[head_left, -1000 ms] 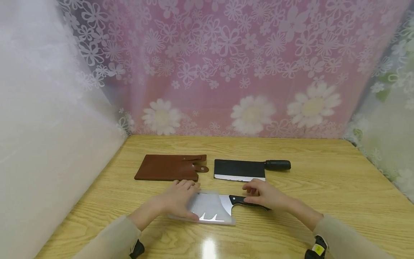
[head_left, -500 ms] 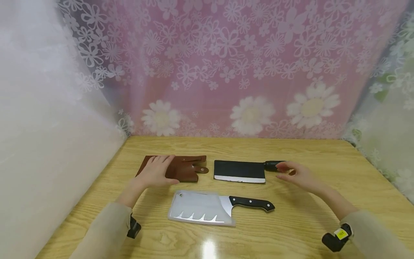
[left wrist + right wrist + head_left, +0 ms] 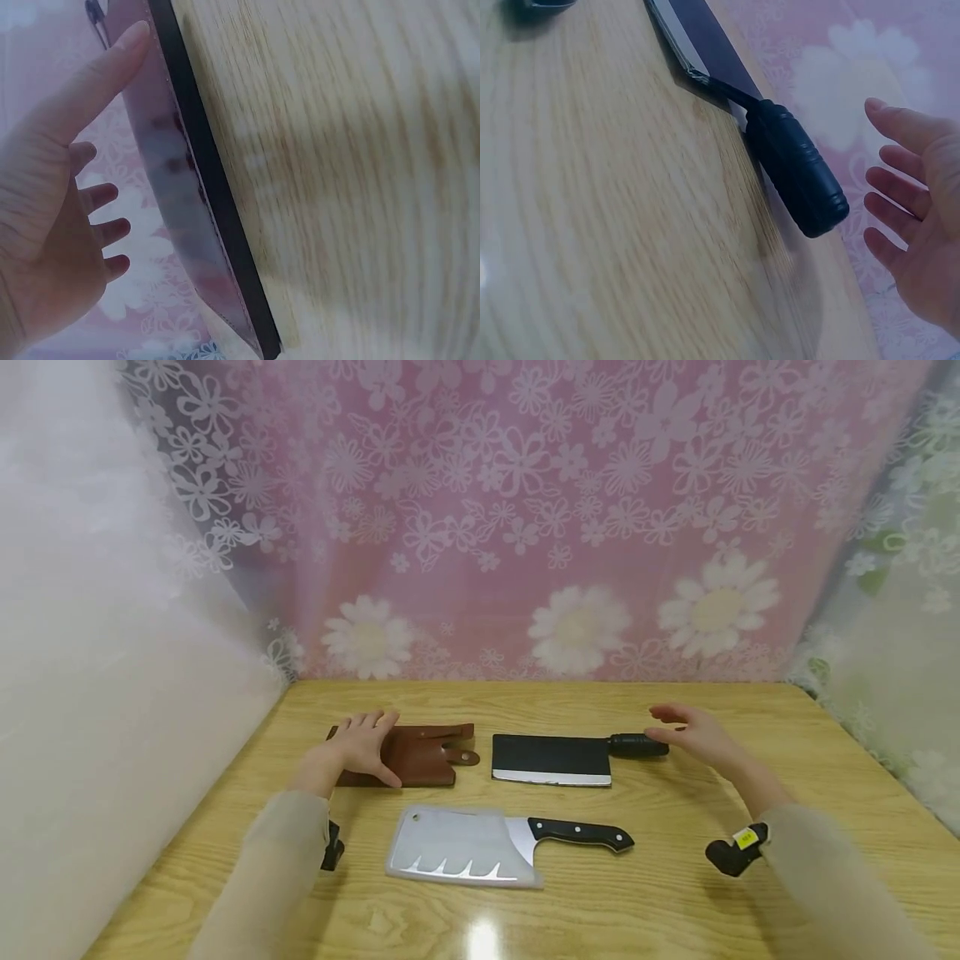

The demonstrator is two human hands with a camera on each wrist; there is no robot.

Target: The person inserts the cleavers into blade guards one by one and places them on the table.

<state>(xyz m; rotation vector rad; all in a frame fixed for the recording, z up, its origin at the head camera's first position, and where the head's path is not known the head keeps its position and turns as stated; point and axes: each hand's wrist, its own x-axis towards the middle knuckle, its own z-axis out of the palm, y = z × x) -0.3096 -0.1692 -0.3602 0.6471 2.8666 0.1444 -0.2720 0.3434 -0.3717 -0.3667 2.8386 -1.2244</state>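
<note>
A brown leather sheath (image 3: 423, 762) with snap straps lies at the back left of the table. My left hand (image 3: 354, 749) hovers over its left part with spread fingers; in the left wrist view the thumb overlaps the sheath's face (image 3: 161, 161). To the right lies a black cleaver (image 3: 551, 753) with a bright cutting edge. Just beyond its round black handle (image 3: 799, 172), my right hand (image 3: 919, 206) is held with loosely bent fingers, apart from it. Nearer the front rests a second cleaver (image 3: 465, 843), its blade inside a translucent plastic cover and its riveted black handle pointing right.
All these things lie flat on a wood-grain table (image 3: 585, 914). A pink flowered curtain (image 3: 480, 527) hangs at the back edge. A white sheet (image 3: 135, 652) stands along the left and a pale flowered one (image 3: 900, 635) along the right.
Both hands have left the covered cleaver in front. The left went back and left to the leather sheath, the right back and right to the black cleaver's handle, then slightly past it.
</note>
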